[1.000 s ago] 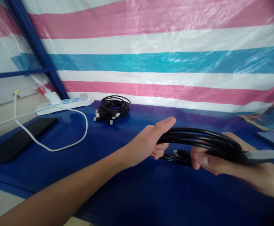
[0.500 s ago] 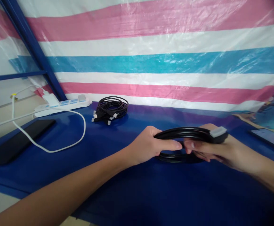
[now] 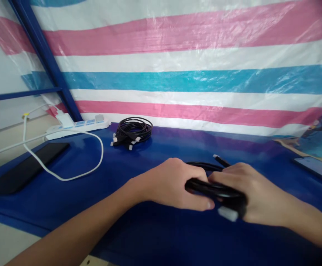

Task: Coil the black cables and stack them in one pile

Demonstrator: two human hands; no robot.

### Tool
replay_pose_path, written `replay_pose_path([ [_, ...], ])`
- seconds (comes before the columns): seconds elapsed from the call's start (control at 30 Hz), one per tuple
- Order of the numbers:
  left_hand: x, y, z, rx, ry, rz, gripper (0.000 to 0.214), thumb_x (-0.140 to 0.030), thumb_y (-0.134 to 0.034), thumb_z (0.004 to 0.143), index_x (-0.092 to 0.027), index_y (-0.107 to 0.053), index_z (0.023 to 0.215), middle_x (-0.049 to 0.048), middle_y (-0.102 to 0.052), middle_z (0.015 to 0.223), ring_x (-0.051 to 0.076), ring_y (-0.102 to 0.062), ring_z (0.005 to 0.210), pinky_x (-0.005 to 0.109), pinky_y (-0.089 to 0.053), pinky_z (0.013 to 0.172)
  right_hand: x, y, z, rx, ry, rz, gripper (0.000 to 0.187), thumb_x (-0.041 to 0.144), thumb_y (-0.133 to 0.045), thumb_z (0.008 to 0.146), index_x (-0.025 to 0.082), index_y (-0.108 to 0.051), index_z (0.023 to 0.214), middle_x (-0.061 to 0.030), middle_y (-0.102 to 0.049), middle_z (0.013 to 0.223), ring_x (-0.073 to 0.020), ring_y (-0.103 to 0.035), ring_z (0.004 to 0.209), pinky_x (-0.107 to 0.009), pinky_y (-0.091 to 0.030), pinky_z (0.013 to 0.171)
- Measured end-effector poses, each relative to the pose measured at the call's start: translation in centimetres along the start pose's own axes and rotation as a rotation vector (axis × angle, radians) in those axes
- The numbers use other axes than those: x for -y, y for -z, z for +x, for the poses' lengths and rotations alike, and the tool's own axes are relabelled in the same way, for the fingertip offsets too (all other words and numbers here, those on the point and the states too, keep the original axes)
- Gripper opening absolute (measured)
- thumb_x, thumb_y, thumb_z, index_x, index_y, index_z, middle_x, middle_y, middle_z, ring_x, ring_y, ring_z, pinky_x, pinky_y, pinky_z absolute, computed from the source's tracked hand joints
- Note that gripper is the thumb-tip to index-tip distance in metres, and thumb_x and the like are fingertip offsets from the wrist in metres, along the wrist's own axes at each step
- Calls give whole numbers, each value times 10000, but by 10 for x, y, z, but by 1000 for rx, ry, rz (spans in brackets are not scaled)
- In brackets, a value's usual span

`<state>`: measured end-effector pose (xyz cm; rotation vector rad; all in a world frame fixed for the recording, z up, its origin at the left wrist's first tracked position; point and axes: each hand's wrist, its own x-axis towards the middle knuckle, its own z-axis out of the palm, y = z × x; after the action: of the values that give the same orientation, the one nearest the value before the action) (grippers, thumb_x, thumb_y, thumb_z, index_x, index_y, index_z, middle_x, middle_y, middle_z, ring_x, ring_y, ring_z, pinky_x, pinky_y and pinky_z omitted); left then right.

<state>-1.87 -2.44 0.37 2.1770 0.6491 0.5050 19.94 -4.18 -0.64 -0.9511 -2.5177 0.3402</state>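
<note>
Both of my hands grip one coiled black cable (image 3: 211, 188) above the blue tabletop. My left hand (image 3: 174, 184) is closed around the coil's left side, its thumb along the near edge. On the right side, my right hand (image 3: 249, 192) is wrapped over the coil, most of its fingers hidden behind it. One cable end, a black plug with a pale cap (image 3: 228, 213), points down toward me and is blurred. Another capped end (image 3: 219, 159) sticks out behind my right hand. Farther back lies a second bunch of coiled black cables (image 3: 136, 130) with several pale-capped plugs.
To the left, a white power strip (image 3: 91, 125) holds a plugged-in charger (image 3: 65, 120). Its white cord (image 3: 101, 155) loops over the blue table (image 3: 161, 236) near a long black flat object (image 3: 30, 170). A phone (image 3: 318, 168) lies at right; striped plastic sheeting (image 3: 177, 81) hangs behind.
My hands have turned the coil over: the capped plug that was on top at right now points down toward me. The backs of both hands now face up. The view has shifted slightly.
</note>
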Motion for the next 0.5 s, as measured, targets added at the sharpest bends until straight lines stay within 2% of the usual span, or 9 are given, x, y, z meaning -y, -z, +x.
replay_pose_path([
  [0.07, 2, 2, 1, 94, -15, 95, 280, -360, -691, 680, -190, -597, 881, -29, -630, 795, 126, -579, 744, 227, -380, 687, -2, -9, 2, 62, 89, -220, 98, 113, -492, 676, 205, -517, 656, 8, -541, 503, -142, -471, 436, -295, -241, 489],
  [0.13, 6, 0, 2, 197, -6, 139, 380, -436, -719, 634, -194, -599, 900, -3, -652, 848, 155, -596, 755, 249, -401, 695, -3, -19, 4, 53, 103, -381, 155, 67, -458, 603, 195, -526, 658, -2, -570, 497, -153, -494, 412, -297, -230, 483],
  [0.17, 7, -3, 4, 209, 2, 167, 408, -490, -714, 626, -191, -599, 878, 5, -648, 819, 163, -593, 723, 254, -403, 666, -3, -25, 4, 42, 102, -461, 168, 59, -452, 572, 193, -523, 646, -5, -577, 490, -155, -496, 394, -298, -222, 474],
  [0.23, 9, -11, 7, 126, 20, 261, 438, -579, -661, 653, -180, -589, 818, 16, -625, 727, 172, -573, 645, 264, -388, 605, -3, -34, 5, 21, 81, -566, 175, 54, -463, 534, 188, -522, 629, -9, -588, 485, -160, -493, 362, -297, -206, 454],
  [0.3, 9, -19, 10, -5, 26, 388, 443, -610, -572, 725, -169, -570, 758, 23, -604, 654, 170, -544, 583, 278, -366, 585, -3, -38, 5, 4, 52, -585, 175, 49, -489, 521, 185, -531, 621, -10, -594, 491, -169, -502, 357, -296, -205, 438],
  [0.33, 10, -22, 11, -30, 12, 444, 436, -600, -527, 765, -167, -558, 728, 25, -596, 626, 166, -531, 561, 285, -356, 586, -3, -39, 5, 14, 44, -562, 178, 43, -501, 521, 184, -537, 623, -11, -602, 506, -175, -518, 372, -295, -219, 436],
  [0.43, 10, -18, 10, 59, -54, 506, 366, -493, -494, 808, -179, -499, 621, -1, -546, 532, 134, -474, 495, 281, -326, 576, -3, -30, 6, 79, 47, -417, 194, 16, -531, 575, 187, -551, 664, -9, -626, 590, -187, -586, 491, -292, -316, 479],
  [0.5, 12, -8, 7, 117, -45, 479, 331, -426, -532, 776, -181, -455, 567, -25, -492, 491, 108, -419, 469, 261, -300, 543, -5, -21, 9, 128, 84, -335, 166, 30, -554, 676, 195, -551, 696, 4, -624, 639, -185, -619, 606, -308, -400, 610],
])
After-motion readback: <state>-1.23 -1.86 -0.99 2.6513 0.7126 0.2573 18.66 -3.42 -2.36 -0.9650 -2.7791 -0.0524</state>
